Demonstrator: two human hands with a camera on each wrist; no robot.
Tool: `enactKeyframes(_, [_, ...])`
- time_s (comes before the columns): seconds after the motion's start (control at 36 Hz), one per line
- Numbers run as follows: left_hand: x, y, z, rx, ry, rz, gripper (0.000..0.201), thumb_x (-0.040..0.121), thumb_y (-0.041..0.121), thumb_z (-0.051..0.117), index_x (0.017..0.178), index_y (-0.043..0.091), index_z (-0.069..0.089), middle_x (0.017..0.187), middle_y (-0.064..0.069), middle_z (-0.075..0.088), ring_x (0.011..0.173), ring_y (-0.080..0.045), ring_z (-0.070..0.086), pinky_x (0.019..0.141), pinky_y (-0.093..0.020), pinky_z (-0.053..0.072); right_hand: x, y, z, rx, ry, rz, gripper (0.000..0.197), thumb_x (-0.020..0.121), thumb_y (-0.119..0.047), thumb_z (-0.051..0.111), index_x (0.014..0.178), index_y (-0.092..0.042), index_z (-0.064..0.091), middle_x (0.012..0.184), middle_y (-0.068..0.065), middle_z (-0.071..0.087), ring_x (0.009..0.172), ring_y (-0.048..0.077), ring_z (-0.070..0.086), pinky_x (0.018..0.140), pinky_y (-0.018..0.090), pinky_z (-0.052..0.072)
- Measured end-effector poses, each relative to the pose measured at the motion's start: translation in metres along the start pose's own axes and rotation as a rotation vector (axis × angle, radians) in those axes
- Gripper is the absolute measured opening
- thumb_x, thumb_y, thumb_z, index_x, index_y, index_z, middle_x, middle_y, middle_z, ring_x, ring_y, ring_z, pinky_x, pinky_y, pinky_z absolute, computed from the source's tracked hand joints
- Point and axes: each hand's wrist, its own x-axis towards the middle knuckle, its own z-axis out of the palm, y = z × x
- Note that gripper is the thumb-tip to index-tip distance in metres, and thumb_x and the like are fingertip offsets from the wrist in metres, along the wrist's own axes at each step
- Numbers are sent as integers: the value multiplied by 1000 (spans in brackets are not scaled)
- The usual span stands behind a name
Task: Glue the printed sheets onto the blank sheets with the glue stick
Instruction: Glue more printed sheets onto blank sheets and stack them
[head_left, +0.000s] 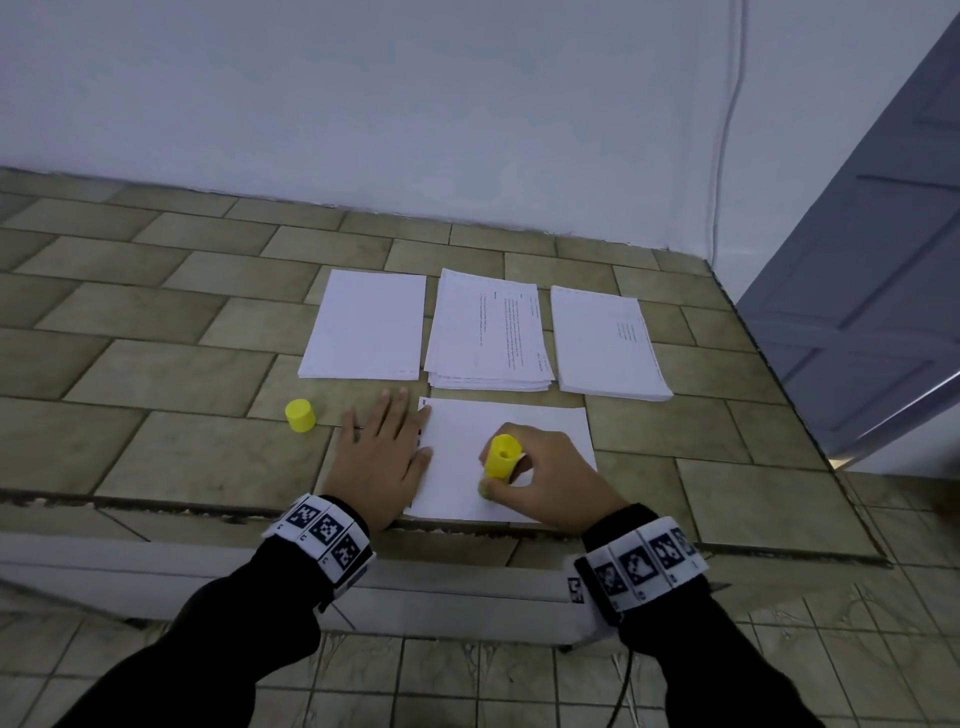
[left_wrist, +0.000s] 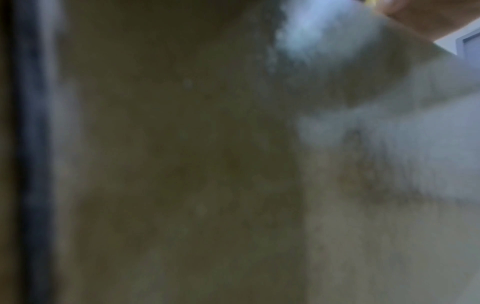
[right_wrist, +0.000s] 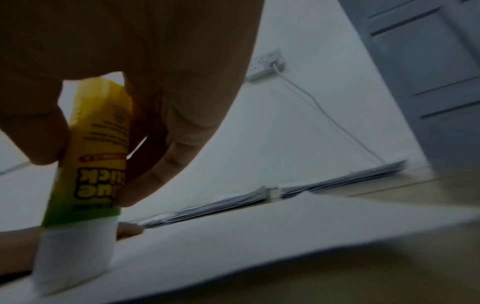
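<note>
Your right hand (head_left: 550, 475) pinches the glue stick (head_left: 501, 457) between thumb and fingers, tube inverted, its white glue end pressed down on the sheet (head_left: 545, 431) lying at the near edge of the tiled ledge (head_left: 156, 374). The right wrist view confirms contact: the white end (right_wrist: 75, 255) meets the paper (right_wrist: 259, 236) with no gap visible. Your left hand (head_left: 382, 457) lies flat with fingers spread, its fingertips on the sheet's left edge, steadying it. The left wrist view is too blurred to add anything.

The yellow cap (head_left: 300, 414) stands off the stick, on the ledge to the left of your left hand, so uncapping is complete.

Behind the working sheet, toward the wall, three stacks sit side by side: a blank stack (head_left: 366, 325) on the left, a printed stack (head_left: 488, 332) in the middle, and a third stack (head_left: 605, 345) on the right with faint print on top. Whether that right stack holds finished pairs or more unglued sheets cannot be determined.

Judgement: gluing of the current sheet is under way, apparently near its lower left part; how much of its surface is already coated cannot be told. Left to do: finish coating, join it to its partner, and repeat. The middle stack is thick, so much of the task appears outstanding.
</note>
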Motion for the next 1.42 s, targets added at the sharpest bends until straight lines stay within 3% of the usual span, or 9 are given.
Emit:
enactKeyframes(0.19, [-1,0,0,9,33,7,64,94,44,19,145,16,45,153,-12,40,143,-31,34,109,-64,29,-33,29,-46,-12,75,62,12,76,-6,74,82,-13,67,81,-4,68,76,13,64,69,30,55])
enactKeyframes(0.36, [-1,1,1,12,37,3,68,93,46,12,150,18,38,157,-11,31,147,-29,25,113,-62,21,-50,45,-66,-31,136,162,19,64,-34,67,78,-21,68,79,-6,69,76,15,65,69,41,55])
enactKeyframes(0.47, [0,2,2,12,36,2,68,93,47,13,149,19,39,157,-10,32,147,-29,26,113,-62,22,-51,46,-70,-1,164,174,19,67,-27,73,85,-24,67,83,-7,69,77,10,65,69,31,54])
enactKeyframes(0.56, [-1,2,1,8,43,4,70,92,48,9,151,20,35,159,-9,28,148,-28,22,115,-61,18,-42,42,-65,27,159,166,35,73,-21,82,101,-27,61,93,-6,69,84,8,67,75,23,55])
enactKeyframes(0.67, [-1,3,1,4,28,-1,75,89,51,2,154,22,28,162,-7,19,150,-25,13,117,-58,10,-22,25,-44,39,52,66,29,80,-18,78,103,-15,62,99,0,70,89,8,67,78,21,56])
enactKeyframes(0.89, [2,1,2,1,7,2,74,92,52,3,153,20,29,161,-8,21,150,-27,16,116,-60,13,17,-12,4,71,-96,-62,25,83,-15,75,102,-6,62,98,4,66,89,11,62,78,30,57])
enactKeyframes(1.08, [1,-2,7,-7,-22,19,69,93,49,10,154,20,25,162,-9,17,150,-28,12,115,-62,11,34,-23,14,-12,-222,-94,25,83,-13,73,98,-22,56,101,3,65,91,14,62,80,33,57])
enactKeyframes(1.28, [1,1,2,6,-26,9,69,95,45,8,149,13,38,157,-12,30,146,-31,27,111,-65,21,63,-18,6,-61,-177,-63,23,82,-11,73,101,-7,60,97,6,65,91,17,63,80,36,56])
enactKeyframes(1.42, [0,2,-1,20,-36,-5,78,88,50,-6,155,20,21,163,-7,13,151,-26,9,117,-58,6,87,-6,-4,-90,-80,-8,21,81,-9,72,98,-8,59,95,7,67,91,21,65,83,40,54])
